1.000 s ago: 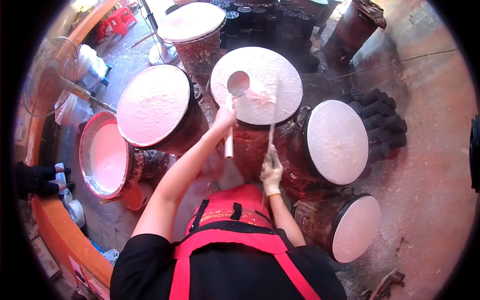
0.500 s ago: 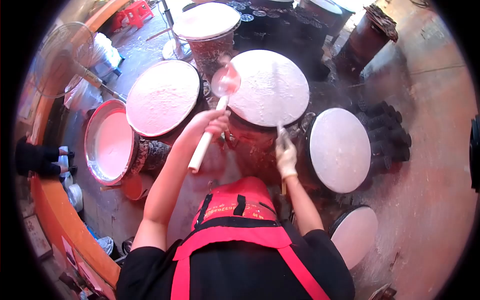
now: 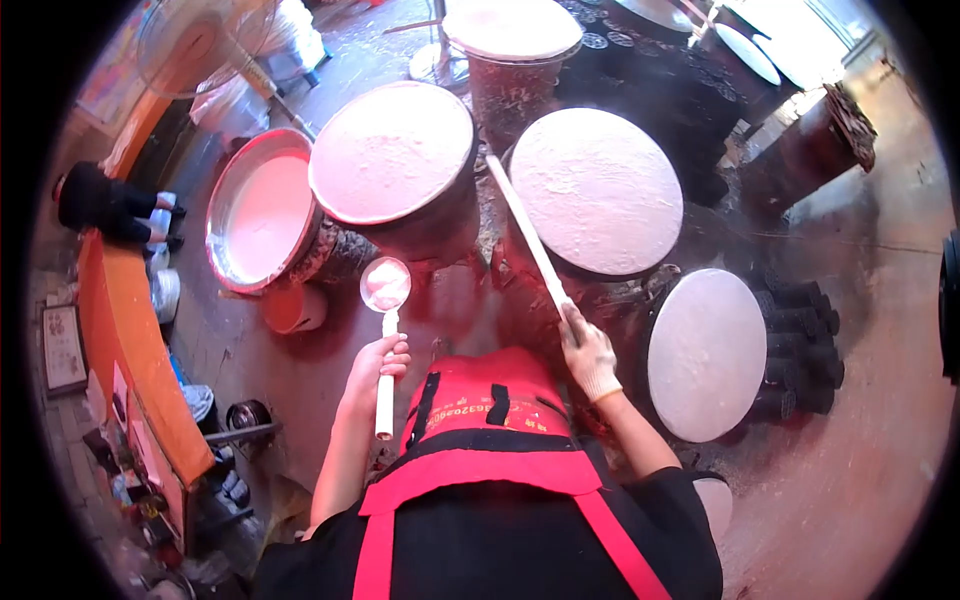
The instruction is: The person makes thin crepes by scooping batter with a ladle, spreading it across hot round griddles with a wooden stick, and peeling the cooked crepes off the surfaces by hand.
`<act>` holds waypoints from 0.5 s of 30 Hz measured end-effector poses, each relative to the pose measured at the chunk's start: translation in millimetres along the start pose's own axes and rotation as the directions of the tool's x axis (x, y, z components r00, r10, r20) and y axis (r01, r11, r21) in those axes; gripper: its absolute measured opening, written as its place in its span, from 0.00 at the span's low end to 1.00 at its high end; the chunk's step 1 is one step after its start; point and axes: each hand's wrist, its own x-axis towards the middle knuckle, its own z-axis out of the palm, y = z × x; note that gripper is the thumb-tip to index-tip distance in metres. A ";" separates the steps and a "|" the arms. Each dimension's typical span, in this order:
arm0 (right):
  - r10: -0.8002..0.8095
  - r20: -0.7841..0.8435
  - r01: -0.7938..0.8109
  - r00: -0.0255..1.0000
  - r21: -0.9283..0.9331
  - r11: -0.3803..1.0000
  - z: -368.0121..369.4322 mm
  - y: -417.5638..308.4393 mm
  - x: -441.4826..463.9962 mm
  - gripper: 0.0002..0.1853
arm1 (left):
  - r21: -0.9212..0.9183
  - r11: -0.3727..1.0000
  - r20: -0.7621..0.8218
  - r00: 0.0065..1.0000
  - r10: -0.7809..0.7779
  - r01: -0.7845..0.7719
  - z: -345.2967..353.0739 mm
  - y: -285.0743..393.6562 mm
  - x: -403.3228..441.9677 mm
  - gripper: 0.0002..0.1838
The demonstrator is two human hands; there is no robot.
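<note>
My left hand (image 3: 378,362) is closed round the white handle of a ladle (image 3: 386,286), whose round bowl has some thick white stuff in it. In my right hand (image 3: 590,355), which wears a pale glove smudged dark at the fingers, is a long flat pale stick (image 3: 527,228). Its far end points up and left, by the left edge of a round top covered in a white layer (image 3: 597,190). A second coated round top (image 3: 392,152) lies beyond the ladle. To its left stands a wide basin of white liquid (image 3: 262,215).
Another coated round top (image 3: 707,355) is right of my right hand, beside black cylindrical briquettes (image 3: 805,345). One more coated top (image 3: 512,27) stands at the back. A small red bucket (image 3: 293,308) sits below the basin. A person (image 3: 110,203) is at the far left, near an orange counter (image 3: 150,375).
My left hand has brought the ladle down and left, away from the round tops. The stick in my right hand has swung left across the top's edge. The view has shifted too.
</note>
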 end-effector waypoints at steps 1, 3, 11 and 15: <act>-0.033 0.037 0.034 0.999 -0.019 0.999 -3.0 3.4 -12.4 0.19 | -0.053 0.999 -0.004 1.000 -0.006 0.006 -6.2 -0.3 -3.7 0.04; -0.085 0.062 0.086 0.994 -0.014 0.996 -6.7 11.9 -24.2 0.20 | -0.146 0.989 -0.006 1.000 -0.011 0.010 -19.2 4.4 -9.7 0.05; -0.225 0.249 0.192 0.942 0.153 0.969 73.1 -93.6 99.7 0.20 | -0.502 0.865 0.063 0.996 0.056 -0.017 -53.0 26.5 -43.5 0.04; -0.532 0.267 0.538 0.804 0.055 0.841 145.8 -193.0 158.4 0.16 | -0.458 0.871 -0.043 0.983 0.177 -0.177 -74.1 62.2 -49.8 0.04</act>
